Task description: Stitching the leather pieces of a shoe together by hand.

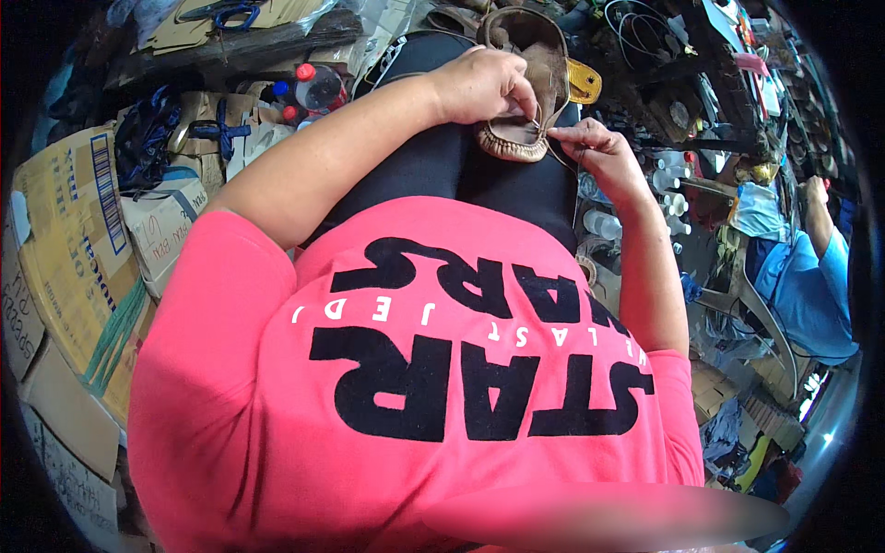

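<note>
Our left hand [481,85] is bent over the shoe [546,74], thumb and fingertip drawn together on it just behind the gathered toe [512,147]. Our right hand [599,147] comes in from the other side and pinches the shoe's edge beside the toe; whether a needle or thread is caught in either pinch is too fine for us to tell.

The work looks like stitching round the toe. To do it well, we would keep one pinch firm so the leather cannot creep, draw each stitch with an even pull, and match the spacing of the folds beside it. Pulling too hard could pucker the seam or tear the edge, and our fingertips sit close enough together to be pricked.

The shoe rests over our lap, on the dark trousers [433,115], toe toward us, so steady knees should help. A yellow flap [583,83] shows at its right side. Farther out, a red-capped bottle [318,88] stands to the left, and pale bottles [604,224] lie to the right.
</note>
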Tool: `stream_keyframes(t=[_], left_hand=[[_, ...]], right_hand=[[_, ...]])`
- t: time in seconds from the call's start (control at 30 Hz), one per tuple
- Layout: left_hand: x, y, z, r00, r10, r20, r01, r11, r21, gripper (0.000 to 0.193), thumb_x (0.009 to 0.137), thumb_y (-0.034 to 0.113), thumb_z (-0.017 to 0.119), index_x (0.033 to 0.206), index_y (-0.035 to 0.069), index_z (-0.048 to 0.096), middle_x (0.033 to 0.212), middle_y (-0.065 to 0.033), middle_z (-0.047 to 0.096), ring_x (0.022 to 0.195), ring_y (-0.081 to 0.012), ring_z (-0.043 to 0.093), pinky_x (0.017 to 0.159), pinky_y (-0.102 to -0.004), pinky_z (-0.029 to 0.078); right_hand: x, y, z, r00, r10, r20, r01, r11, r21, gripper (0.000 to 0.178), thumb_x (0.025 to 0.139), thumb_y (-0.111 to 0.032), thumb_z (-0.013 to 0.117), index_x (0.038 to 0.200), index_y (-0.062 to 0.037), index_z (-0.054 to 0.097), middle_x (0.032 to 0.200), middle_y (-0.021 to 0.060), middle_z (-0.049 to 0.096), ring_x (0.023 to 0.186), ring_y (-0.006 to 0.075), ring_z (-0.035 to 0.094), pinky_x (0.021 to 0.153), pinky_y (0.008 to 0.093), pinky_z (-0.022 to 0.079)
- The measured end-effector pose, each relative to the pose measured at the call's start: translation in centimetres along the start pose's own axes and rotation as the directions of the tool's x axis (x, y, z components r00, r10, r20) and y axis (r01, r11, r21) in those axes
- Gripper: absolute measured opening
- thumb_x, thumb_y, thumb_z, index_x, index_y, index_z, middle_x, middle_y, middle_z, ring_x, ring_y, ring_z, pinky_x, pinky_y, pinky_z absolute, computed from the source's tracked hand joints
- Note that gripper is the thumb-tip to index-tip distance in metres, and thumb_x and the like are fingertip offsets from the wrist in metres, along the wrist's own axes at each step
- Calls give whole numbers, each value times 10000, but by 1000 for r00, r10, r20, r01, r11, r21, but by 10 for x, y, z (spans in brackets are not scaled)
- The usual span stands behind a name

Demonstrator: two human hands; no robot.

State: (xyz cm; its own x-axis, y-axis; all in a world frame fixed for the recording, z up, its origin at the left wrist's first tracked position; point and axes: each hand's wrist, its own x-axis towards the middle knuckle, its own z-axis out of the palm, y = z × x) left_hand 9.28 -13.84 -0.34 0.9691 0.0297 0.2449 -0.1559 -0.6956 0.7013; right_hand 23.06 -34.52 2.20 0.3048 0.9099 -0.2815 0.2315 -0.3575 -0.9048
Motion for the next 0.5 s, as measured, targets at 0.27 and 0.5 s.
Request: stream_keyframes(t=[0.27,0.5], left_hand=[[-22,16,-3,980,181,-79,-162,966,201,149,719,108,694,860,154,715,730,-64,544,742,-253,565,671,-368,460],[-19,13,-3,996,-35,-81,36,999,5,202,729,72,691,920,134,715,759,-76,584,760,-228,588,682,-328,478]], right_hand=[[-10,-1,3,997,-35,-66,20,977,-213,280,812,-6,630,1067,-105,693,833,9,548,791,93,525,729,228,440],[-11,2,6,996,13,-86,-19,998,-62,286,823,-58,660,1106,-99,674,817,-3,553,790,80,514,729,220,428]])
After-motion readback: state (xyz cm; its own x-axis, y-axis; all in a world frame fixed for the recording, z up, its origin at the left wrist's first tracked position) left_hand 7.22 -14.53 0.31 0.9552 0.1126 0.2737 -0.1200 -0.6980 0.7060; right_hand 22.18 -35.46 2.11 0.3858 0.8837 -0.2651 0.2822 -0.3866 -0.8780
